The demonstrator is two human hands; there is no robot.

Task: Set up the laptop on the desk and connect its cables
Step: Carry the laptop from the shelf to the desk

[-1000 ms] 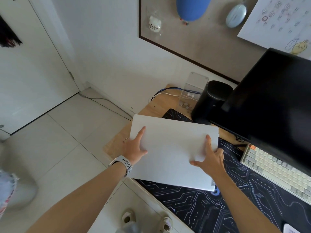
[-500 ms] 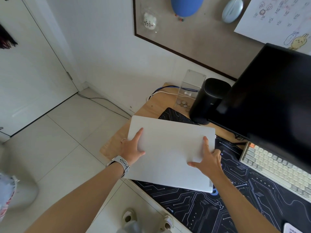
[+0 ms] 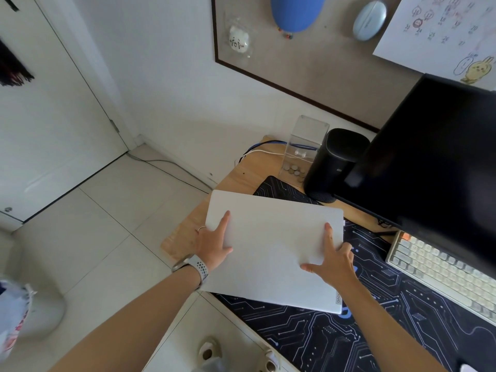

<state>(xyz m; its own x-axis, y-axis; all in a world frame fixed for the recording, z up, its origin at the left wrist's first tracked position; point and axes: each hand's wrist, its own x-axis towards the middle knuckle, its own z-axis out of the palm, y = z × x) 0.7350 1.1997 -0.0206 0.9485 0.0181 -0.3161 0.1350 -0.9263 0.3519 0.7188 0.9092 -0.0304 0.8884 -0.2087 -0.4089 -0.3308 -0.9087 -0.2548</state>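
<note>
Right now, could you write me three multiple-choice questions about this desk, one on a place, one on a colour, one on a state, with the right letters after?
1. Where does the black speaker stand?
A. Behind the laptop, beside the monitor
B. On the floor
C. On the keyboard

2. What colour is the laptop's lid?
A. Black
B. White
C. Red

3. In what state is the laptop?
A. Open, screen lit
B. Closed, held at both sides
C. Closed, with nobody touching it

Answers:
1. A: it stands on the desk past the laptop's far edge.
2. B: the lid is plain white.
3. B: the left hand and right hand grip its side edges, thumbs on the shut lid.
</note>
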